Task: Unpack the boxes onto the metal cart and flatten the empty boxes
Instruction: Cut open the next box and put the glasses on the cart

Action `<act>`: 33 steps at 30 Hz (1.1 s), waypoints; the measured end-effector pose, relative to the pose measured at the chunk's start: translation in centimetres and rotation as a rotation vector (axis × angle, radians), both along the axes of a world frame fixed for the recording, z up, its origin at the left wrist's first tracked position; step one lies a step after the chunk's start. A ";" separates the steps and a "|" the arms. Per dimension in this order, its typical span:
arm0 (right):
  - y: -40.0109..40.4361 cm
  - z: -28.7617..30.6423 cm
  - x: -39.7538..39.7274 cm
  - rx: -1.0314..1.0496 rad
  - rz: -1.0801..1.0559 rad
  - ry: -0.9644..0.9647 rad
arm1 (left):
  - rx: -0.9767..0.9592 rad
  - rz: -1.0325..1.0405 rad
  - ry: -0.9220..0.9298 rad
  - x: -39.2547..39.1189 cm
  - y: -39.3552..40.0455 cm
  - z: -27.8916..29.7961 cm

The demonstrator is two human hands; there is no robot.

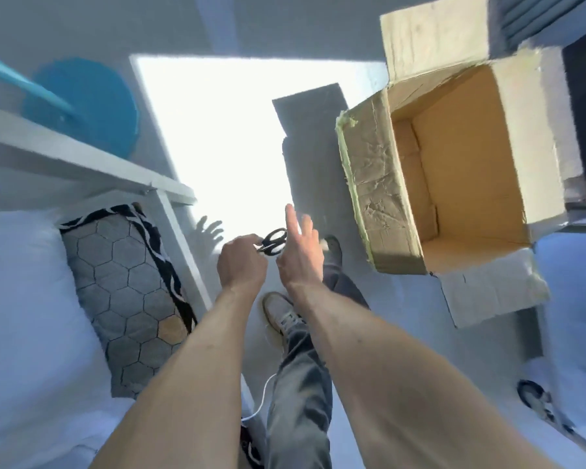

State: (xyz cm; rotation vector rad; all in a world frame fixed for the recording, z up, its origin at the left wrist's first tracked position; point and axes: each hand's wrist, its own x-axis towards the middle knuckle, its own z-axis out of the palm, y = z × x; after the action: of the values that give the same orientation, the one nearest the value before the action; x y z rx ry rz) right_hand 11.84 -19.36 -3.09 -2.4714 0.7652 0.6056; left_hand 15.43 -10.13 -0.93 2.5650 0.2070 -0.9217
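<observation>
An open cardboard box (pixel 379 194) with its flaps spread stands at the upper right, and its inside looks empty. My left hand (pixel 241 262) grips black-handled scissors (pixel 273 243) in front of me, above the floor. Just right of the scissors, my right hand (pixel 298 252) has its fingers stretched out straight and holds nothing. The white metal cart (pixel 180 231) fills the left side. On it lie a grey hexagon-patterned cushion (pixel 129 299) and white pillows (pixel 24 299).
A blue round object (pixel 92 106) on a blue pole lies beyond the cart at the upper left. A bright sunlit patch covers the floor ahead. My legs and shoes (pixel 281 316) stand below my hands. A castor wheel (pixel 535 397) shows at the lower right.
</observation>
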 end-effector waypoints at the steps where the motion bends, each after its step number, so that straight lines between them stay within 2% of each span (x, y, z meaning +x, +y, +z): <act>1: -1.6 0.3 0.5 0.008 -0.016 0.010 | 0.003 -0.055 0.028 0.7 -1.7 0.4; 4: -7.3 0.5 1.4 0.052 -0.097 0.067 | -0.004 -0.204 0.060 2.8 -7.6 0.8; 10: -19.0 1.5 1.9 0.102 -0.455 0.101 | -0.011 -0.379 -0.009 6.8 -20.6 1.0; 11: -20.6 1.8 1.9 0.113 -0.547 0.107 | -0.003 -0.370 -0.074 7.0 -22.8 1.5; 13: -24.1 1.6 1.7 0.147 -0.831 0.121 | -0.011 -0.218 -0.158 7.4 -27.5 2.3; 14: -25.6 1.4 1.6 0.173 -0.973 0.132 | -0.005 -0.089 -0.124 7.5 -29.8 2.4; 16: -28.2 0.9 1.1 0.217 -1.190 0.127 | -0.018 0.126 0.077 7.5 -33.8 1.2; 18: -30.1 0.5 0.8 0.240 -1.301 0.113 | -0.099 0.193 0.348 6.5 -36.5 -0.5; 19: -30.7 0.4 0.6 0.242 -1.335 0.107 | -0.129 0.159 0.461 5.9 -37.3 -0.8; 21: -31.4 -0.4 0.0 0.243 -1.395 0.108 | -0.097 -0.009 0.527 4.7 -38.2 -2.1; 23: -31.5 -1.1 -0.1 0.254 -1.440 0.115 | -0.050 -0.145 0.496 4.1 -38.5 -2.9; 29: -32.3 -2.6 0.9 0.267 -1.513 0.224 | -0.023 -0.325 0.341 4.8 -40.1 -3.4; 33: -33.2 -2.6 1.7 0.105 -1.563 0.358 | 0.055 -0.632 0.239 7.2 -41.5 -3.5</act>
State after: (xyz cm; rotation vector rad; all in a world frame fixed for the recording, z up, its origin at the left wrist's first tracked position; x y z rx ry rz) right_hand 13.55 -52.59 -5.71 -1.0111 2.2465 0.3771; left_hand 22.60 -51.66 -4.48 2.5993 -0.5530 -1.4572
